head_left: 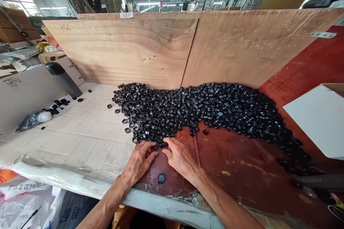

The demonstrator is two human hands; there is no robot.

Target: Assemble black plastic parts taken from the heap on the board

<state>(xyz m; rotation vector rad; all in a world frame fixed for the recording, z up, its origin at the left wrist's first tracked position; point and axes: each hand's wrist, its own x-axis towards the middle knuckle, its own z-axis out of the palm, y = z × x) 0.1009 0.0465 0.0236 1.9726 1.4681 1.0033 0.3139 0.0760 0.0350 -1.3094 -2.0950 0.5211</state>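
A long heap of small black plastic pieces [215, 103] lies across the work surface. Toward its left end the pieces are open rings [145, 116]; to the right they look like solid round caps [247, 111]. At the near edge of the rings is my left hand [139, 159], fingers bent forward and thumb apart, its fingertips by a ring. Close beside it, my right hand [178, 154] reaches to the same edge, with a gap between index finger and thumb. No piece shows clearly held in either hand. One round black cap [161, 178] lies alone between my wrists.
A plywood board [134, 46] stands behind the heap. On the left are a dark bottle [63, 78], a black plastic bag [30, 120] and scattered pieces. A white box [317, 118] stands at right. The table's front edge [172, 205] runs beneath my forearms.
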